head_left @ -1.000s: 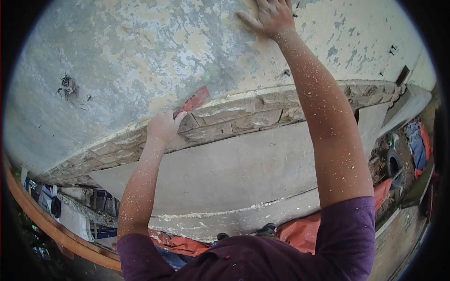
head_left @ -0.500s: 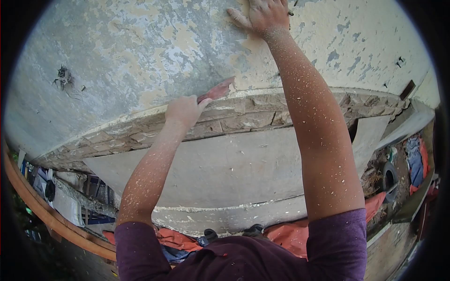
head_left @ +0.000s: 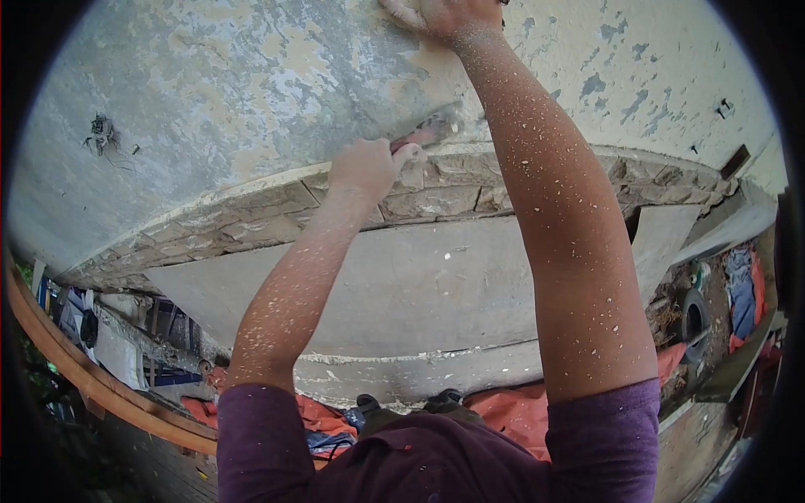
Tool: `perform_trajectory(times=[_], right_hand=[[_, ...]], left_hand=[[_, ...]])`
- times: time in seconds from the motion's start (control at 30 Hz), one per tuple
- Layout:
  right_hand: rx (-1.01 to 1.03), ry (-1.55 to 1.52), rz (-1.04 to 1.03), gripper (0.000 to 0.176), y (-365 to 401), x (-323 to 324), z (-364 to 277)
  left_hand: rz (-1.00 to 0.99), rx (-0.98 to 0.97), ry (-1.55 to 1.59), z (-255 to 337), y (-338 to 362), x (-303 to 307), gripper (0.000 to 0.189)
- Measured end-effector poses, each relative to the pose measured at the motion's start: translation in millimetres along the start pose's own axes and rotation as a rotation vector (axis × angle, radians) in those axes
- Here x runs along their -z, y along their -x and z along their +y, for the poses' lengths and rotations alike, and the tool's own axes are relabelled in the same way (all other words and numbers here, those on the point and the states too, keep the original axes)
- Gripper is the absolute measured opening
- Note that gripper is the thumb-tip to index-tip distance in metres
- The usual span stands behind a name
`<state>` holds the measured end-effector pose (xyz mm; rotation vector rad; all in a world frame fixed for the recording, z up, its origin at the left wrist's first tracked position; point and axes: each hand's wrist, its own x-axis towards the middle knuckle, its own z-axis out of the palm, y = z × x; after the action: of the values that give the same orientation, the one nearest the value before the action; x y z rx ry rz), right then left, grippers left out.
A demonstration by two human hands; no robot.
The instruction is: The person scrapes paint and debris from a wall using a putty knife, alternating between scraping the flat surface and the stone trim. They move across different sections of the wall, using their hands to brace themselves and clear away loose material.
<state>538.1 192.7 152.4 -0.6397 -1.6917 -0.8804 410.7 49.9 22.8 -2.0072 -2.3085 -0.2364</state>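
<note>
Scraper and left hand shift rightward along the wall since the earlier frames; right hand keeps to about the same wall patch, now cut more by the top edge. Camera view also shifts a bit.

Left hand: closed round the scraper's handle, thumb on the near side. Scraper blade is motion-blurred, points up and right, lies at the wall surface just above the stone band. Pale bits near its tip; can't tell if loose or stuck.

Right hand: braced on the wall, spread wide, thumb out to the side, holding nothing visible; fingers run out of view. It's above the scraper, well apart from it.

Wall: patchy, cream paint over grey, mostly grey at left, more cream at right. Wire tuft sticks out at far left. Below the stone band, grey panel with white specks; can't tell if these are on it or falling. Both forearms dotted with pale flakes, sleeves purple.

Lower down: orange tarp by the dark shoes, tyre at right, curved orange-brown beam at left.
</note>
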Motion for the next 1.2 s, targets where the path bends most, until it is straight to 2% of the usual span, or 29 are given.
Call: perform_trajectory(times=[0.07, 0.13, 0.2, 0.27, 0.37, 0.5, 0.6, 0.63, 0.67, 0.73, 0.77, 0.83, 0.9, 0.97, 1.07, 1.2], right_hand=[[0.007, -0.015, -0.006, 0.08, -2, -3, 3], [0.007, -0.002, -0.02, 0.08, -3, -2, 2], [0.006, 0.011, -0.038, 0.08, 1, 0, -1], [-0.025, -0.011, -0.052, 0.08, -2, -1, 0], [-0.026, 0.03, -0.057, 0.08, 0, -3, 2], [-0.01, 0.031, -0.047, 0.081, 2, -1, -2], [0.004, 0.028, -0.037, 0.081, 0, -2, 0], [0.021, 0.035, 0.001, 0.081, -2, -3, 2], [0.029, 0.041, 0.032, 0.081, -1, -4, 3], [0.005, 0.033, 0.009, 0.081, -2, -1, -1], [-0.01, 0.024, -0.015, 0.081, -3, 1, -1], [-0.012, 0.028, -0.003, 0.081, -2, 1, 2], [-0.006, 0.026, 0.029, 0.081, 0, -1, -1], [0.009, 0.027, 0.007, 0.081, 1, -2, 0], [0.005, 0.034, -0.021, 0.081, -1, 2, 1], [-0.002, 0.013, -0.022, 0.081, -1, -1, 1]], left_hand=[[0.005, -0.018, 0.02, 8, -6, 3, 0.06], [-0.069, 0.056, 0.058, -9, 12, 4, 0.059], [0.062, 0.078, 0.057, -50, 36, 0, 0.059], [0.07, 0.162, -0.026, -90, 47, 1, 0.057], [-0.016, 0.098, -0.078, -57, 31, 12, 0.058], [-0.073, -0.072, 0.011, 33, -10, -15, 0.062], [-0.007, -0.061, 0.118, 14, 2, -22, 0.06], [-0.017, 0.009, 0.151, 1, 13, -13, 0.059], [-0.036, 0.078, 0.181, -20, 26, -5, 0.057], [0.136, 0.134, 0.105, -77, 40, -7, 0.057], [0.131, 0.174, 0.071, -90, 43, 5, 0.057], [0.106, 0.221, 0.042, -83, 44, 27, 0.057], [-0.002, 0.138, 0.152, -40, 18, 40, 0.059], [0.022, 0.035, 0.118, 8, -8, 36, 0.061], [0.073, 0.004, 0.131, 7, -11, 26, 0.062], [0.124, 0.134, 0.264, -55, 31, 32, 0.064]])
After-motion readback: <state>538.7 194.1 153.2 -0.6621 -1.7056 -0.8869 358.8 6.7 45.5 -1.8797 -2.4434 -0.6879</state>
